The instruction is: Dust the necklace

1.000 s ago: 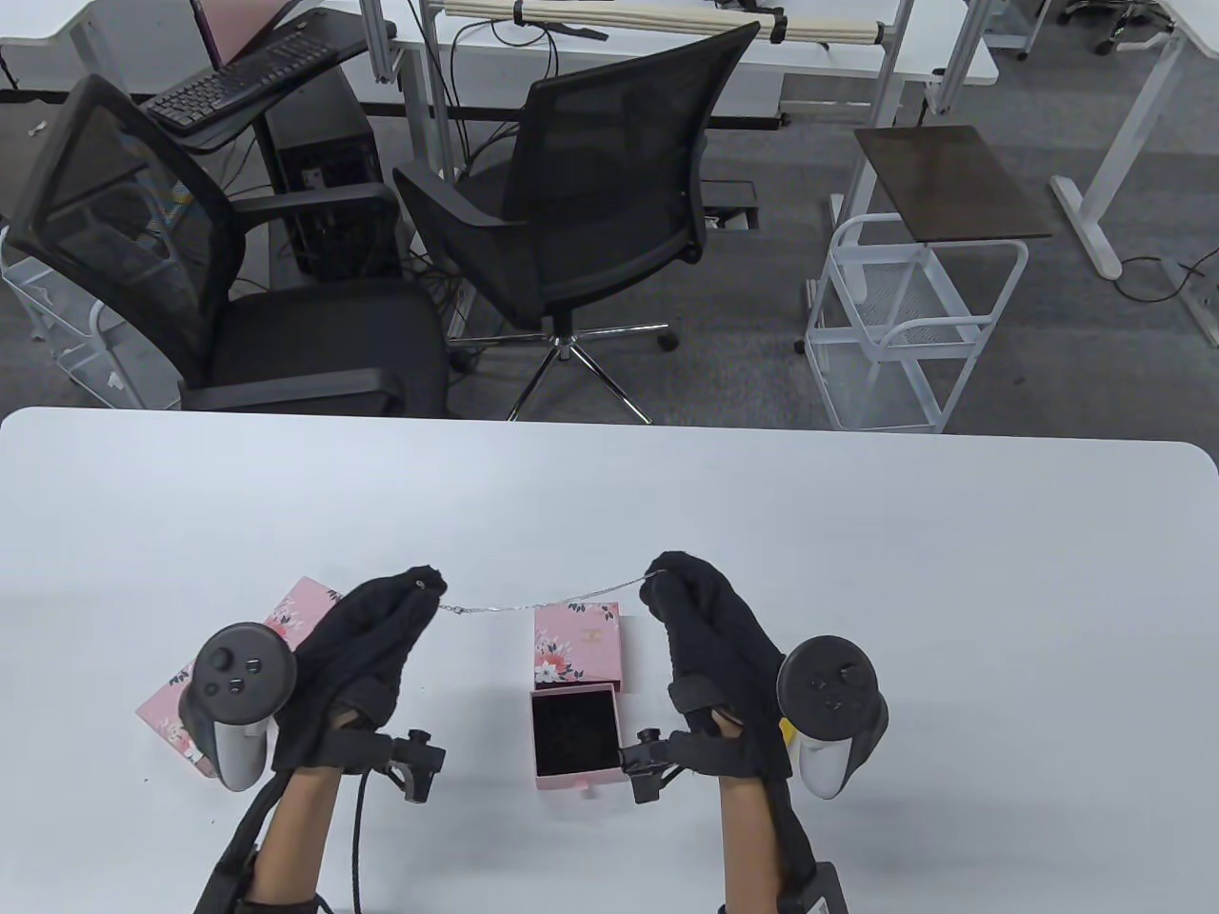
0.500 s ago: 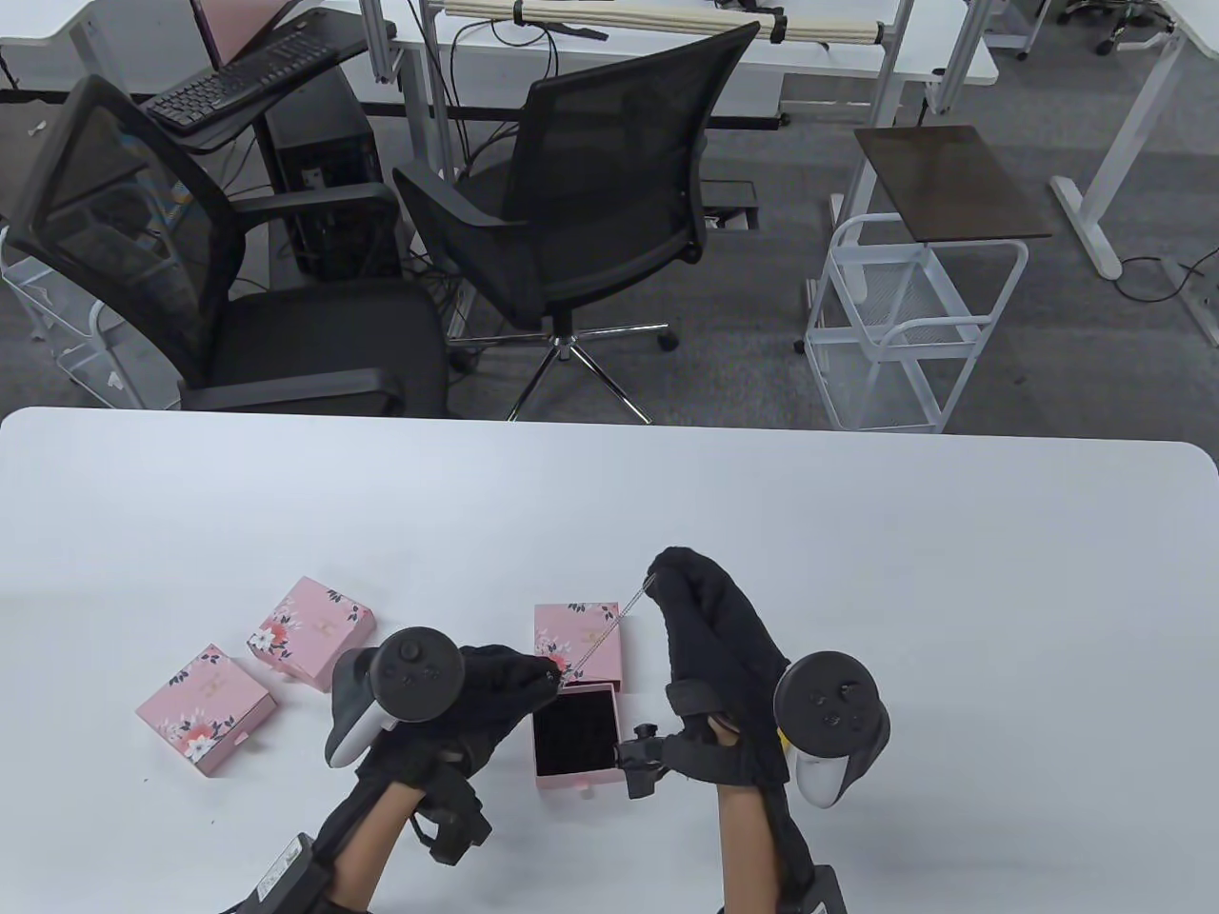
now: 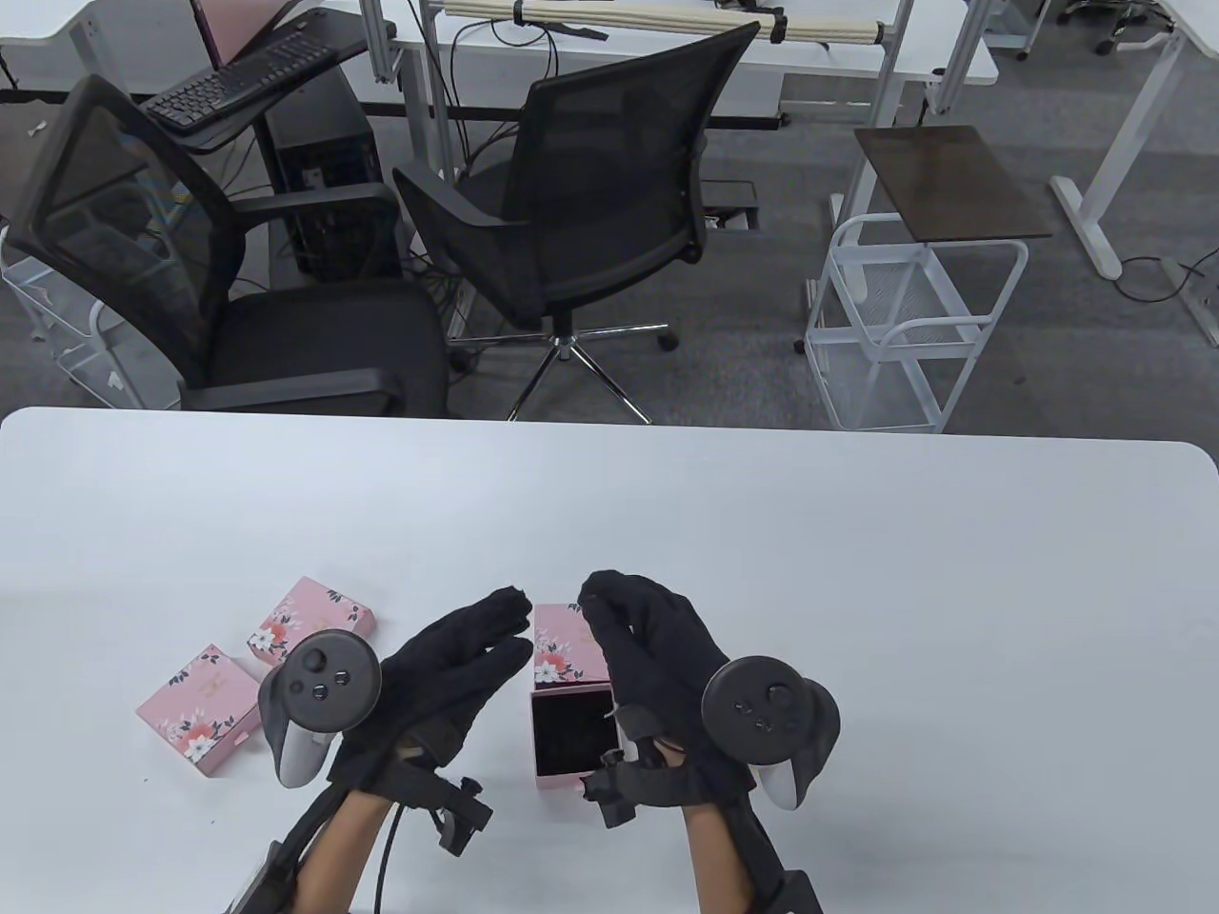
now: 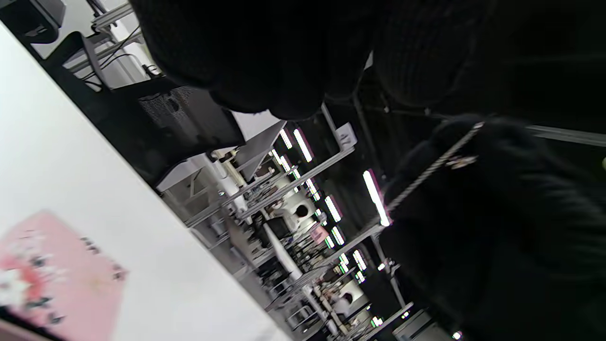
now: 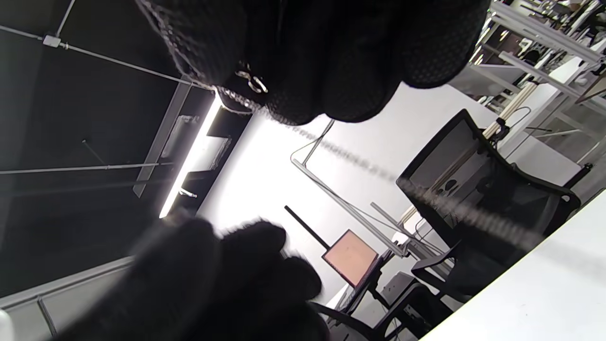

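White table [image 3: 857,590]; three pink floral boxes, no writing legible. Open drawer box [image 3: 574,731] lies between the hands. Left hand [image 3: 448,666]: fingers straight, holding nothing. Right hand [image 3: 648,657]: fingertips pinch the necklace [image 5: 251,85] at its clasp; the chain hangs down, blurred, above the table.

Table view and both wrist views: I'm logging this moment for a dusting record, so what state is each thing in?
Necklace: hanging from the right hand, chain trailing down.
Right hand: pinching the necklace's end.
Left hand: fingers straight, holding nothing.
Open box: drawer pulled out, black lining bare.
Its sleeve: lying flat behind the drawer.
Two pink boxes: closed, lying on the table.
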Action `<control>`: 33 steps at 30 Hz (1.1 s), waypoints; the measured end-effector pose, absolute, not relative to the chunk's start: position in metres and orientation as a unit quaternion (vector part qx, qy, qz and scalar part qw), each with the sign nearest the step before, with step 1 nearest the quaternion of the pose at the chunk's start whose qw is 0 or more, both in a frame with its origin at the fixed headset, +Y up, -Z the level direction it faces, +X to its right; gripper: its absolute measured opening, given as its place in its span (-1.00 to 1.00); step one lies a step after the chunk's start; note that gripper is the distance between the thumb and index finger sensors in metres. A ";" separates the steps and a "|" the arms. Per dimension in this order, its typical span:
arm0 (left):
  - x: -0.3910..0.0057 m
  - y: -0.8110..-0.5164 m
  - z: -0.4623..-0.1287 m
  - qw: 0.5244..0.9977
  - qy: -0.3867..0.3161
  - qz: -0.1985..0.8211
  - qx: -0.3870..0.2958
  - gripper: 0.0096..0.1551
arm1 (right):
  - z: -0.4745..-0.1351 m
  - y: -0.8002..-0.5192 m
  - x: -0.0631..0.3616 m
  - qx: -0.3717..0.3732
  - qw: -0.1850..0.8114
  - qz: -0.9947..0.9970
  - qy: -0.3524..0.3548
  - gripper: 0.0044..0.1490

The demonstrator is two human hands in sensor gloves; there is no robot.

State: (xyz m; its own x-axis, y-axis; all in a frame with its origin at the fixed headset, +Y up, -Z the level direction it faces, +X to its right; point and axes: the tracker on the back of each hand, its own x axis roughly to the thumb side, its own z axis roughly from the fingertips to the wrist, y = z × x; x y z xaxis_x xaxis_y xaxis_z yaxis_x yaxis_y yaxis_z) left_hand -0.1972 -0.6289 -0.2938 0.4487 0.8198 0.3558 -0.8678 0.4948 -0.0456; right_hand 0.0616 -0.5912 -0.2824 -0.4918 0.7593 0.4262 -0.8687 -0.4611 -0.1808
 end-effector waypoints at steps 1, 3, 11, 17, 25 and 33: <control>-0.195 -0.625 -0.290 0.847 -0.173 0.496 0.077 -0.31 | -0.282 -0.591 0.059 0.151 0.477 0.846 -0.184 -0.58; -0.191 -0.621 -0.286 0.850 -0.182 0.487 0.082 -0.31 | -0.281 -0.590 0.055 0.162 0.468 0.851 -0.173 -0.58; -0.193 -0.616 -0.283 0.859 -0.172 0.475 0.077 -0.50 | -0.274 -0.589 0.029 0.196 0.408 0.873 -0.182 -0.58; -0.195 -0.613 -0.283 0.853 -0.183 0.486 0.057 -0.59 | -0.272 -0.589 0.030 0.201 0.434 0.863 -0.166 -0.58; -0.195 -0.611 -0.284 0.844 -0.203 0.496 0.019 -0.58 | -0.273 -0.586 0.034 0.189 0.375 0.887 -0.192 -0.58; -0.199 -0.611 -0.285 0.830 -0.206 0.519 -0.001 -0.59 | -0.282 -0.594 0.038 0.186 0.393 0.886 -0.158 -0.57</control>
State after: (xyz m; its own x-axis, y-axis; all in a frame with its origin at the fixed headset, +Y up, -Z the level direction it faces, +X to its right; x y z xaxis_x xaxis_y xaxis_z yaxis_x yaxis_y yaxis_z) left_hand -0.1989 -0.6114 -0.2853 0.3764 0.8618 0.3401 -0.8609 0.4610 -0.2154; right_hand 0.0375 -0.5945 -0.2824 -0.6210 0.6384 0.4548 -0.7564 -0.6402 -0.1342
